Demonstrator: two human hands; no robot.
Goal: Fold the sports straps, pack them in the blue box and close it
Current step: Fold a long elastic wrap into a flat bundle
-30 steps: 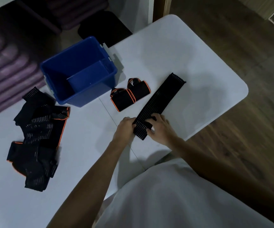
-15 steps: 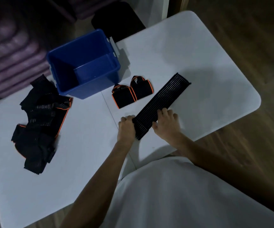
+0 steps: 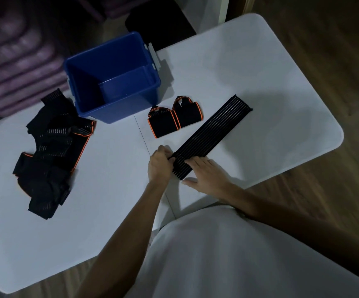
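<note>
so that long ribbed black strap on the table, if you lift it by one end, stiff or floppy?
Probably floppy: the long strap lies flat on the white table and looks like thin ribbed fabric. Likely light; the left hand grips its near end while the right hand presses it flat. Unlikely to roll or tip.

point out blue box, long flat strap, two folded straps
blue box (image 3: 152, 97): head view, front right wall.
long flat strap (image 3: 214, 137): head view, mid-length.
two folded straps (image 3: 163, 125): head view, left one's face.

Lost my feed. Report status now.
Left hand grips long strap near end; right hand flat on it. Blue box open, empty. Two folded straps beside box.
</note>
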